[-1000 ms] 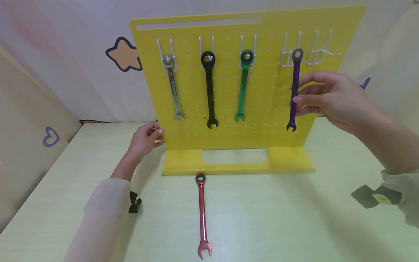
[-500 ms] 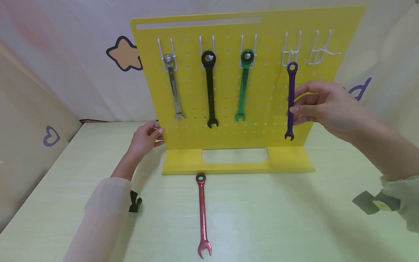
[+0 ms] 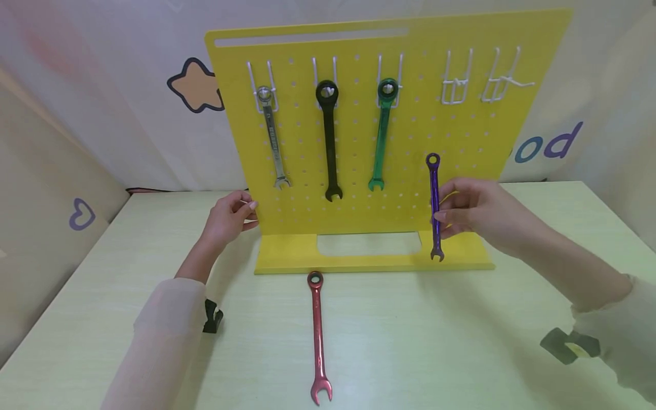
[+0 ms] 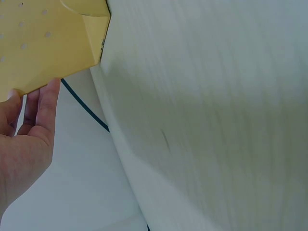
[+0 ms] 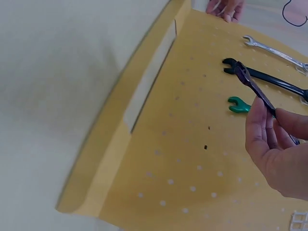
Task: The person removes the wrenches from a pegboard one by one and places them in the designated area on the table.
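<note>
In the head view my right hand (image 3: 482,213) pinches a purple combination wrench (image 3: 435,199) by its shank, ring end up, before the lower right of a yellow pegboard (image 3: 353,213). The right wrist view shows this wrench (image 5: 255,86) between thumb and fingers. My left hand (image 3: 228,216) holds the board's left edge low down; in the left wrist view the thumb and fingertips of that hand (image 4: 26,139) meet the edge. Silver (image 3: 273,136), black (image 3: 329,142) and green (image 3: 381,139) wrenches hang on white hooks. A red wrench (image 3: 318,336) lies on the table before the board.
Two white wire hooks, one at the upper right (image 3: 454,91) and another beside it (image 3: 496,88), carry no wrench. The board's foot (image 3: 287,259) stands on the pale table (image 3: 410,341). A patterned curtain (image 3: 102,85) hangs behind.
My right hand has carried the purple wrench down and to the left, away from the fourth hook. The left hand and the other wrenches stay where they were.
</note>
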### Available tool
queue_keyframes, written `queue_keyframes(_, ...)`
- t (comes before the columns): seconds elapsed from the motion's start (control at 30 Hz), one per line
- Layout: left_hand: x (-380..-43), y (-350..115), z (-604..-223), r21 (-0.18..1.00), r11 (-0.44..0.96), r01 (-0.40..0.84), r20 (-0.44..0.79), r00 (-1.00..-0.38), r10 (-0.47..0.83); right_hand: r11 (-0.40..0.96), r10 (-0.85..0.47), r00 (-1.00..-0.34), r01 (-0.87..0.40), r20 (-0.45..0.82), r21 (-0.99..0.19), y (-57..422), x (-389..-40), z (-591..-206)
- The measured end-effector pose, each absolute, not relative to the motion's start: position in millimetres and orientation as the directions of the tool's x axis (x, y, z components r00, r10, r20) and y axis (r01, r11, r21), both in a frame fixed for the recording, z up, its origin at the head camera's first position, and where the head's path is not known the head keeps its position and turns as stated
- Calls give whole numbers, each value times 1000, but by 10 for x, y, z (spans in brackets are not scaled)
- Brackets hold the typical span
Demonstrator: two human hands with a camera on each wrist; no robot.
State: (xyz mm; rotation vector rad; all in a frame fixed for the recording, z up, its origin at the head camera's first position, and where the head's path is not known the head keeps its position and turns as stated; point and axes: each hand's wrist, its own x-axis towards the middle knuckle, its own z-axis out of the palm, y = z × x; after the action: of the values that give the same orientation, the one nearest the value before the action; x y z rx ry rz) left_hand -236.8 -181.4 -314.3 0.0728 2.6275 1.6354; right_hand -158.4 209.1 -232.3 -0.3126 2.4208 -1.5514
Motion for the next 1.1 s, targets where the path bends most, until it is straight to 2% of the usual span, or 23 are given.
queue_keyframes(0.53,-2367,-1820,-3147,898,439,27,-7,-997,75,350,-364,-907,77,-211,-934,1831,-1472,-2787)
queue_keyframes(0.87,-2374,-1824,-3156,895,446,28,-6,-997,75,326,-416,-860,161,-294,-932,1636,-1407,-2987)
queue_keyframes(1.1,-2380,-1823,-3163,894,447,29,-4,-997,72,358,-433,-825,212,-362,-910,1511,-1363,-3084)
